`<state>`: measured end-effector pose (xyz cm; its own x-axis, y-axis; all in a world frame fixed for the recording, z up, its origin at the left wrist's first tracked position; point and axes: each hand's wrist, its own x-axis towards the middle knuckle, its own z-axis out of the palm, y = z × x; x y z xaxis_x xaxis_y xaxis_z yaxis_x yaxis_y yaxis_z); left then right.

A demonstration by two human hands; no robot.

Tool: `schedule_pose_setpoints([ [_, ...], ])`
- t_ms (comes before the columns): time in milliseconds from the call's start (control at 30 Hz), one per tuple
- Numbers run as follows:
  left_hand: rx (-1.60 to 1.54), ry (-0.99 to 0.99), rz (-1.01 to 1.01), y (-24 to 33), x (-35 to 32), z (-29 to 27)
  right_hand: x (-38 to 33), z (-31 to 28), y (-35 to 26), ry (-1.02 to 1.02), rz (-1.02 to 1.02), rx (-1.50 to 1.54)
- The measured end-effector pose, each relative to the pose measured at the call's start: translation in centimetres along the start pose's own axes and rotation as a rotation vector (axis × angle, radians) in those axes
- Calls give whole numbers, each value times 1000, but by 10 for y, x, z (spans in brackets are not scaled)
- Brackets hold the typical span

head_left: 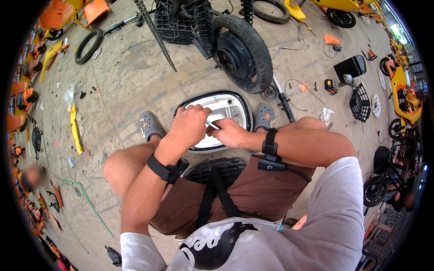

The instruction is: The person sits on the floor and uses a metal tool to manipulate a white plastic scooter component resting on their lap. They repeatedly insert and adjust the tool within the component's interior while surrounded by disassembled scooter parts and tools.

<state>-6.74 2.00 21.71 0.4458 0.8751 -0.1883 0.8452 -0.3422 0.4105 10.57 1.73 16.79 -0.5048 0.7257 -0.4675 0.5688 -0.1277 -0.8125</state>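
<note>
An upturned oval seat (228, 105) with a black rim and white underside lies on the floor between my feet. My left hand (189, 126) is closed over its near edge, fingers curled on the white plastic. A thin metal tool (213, 125) runs between both hands, and my right hand (229, 133) grips it against the seat's underside. Each wrist carries a black band. I sit on a black tyre (217, 169), knees apart.
A black scooter wheel (242, 52) with frame parts stands just beyond the seat. A loose tyre (88, 45) lies far left, a yellow panel (75, 131) left of my foot. A black basket (360, 103) and orange parts lie to the right; scooters line the edges.
</note>
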Motion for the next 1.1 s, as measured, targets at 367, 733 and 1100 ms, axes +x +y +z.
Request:
schedule_pose_setpoints([
  [367, -1, 221, 16, 2, 6, 1, 19, -13, -2, 110, 108, 173],
  [733, -51, 213, -57, -5, 11, -4, 38, -37, -32, 34, 24, -100],
  [1100, -54, 72, -20, 7, 4, -11, 38, -61, -42, -68, 3, -227],
])
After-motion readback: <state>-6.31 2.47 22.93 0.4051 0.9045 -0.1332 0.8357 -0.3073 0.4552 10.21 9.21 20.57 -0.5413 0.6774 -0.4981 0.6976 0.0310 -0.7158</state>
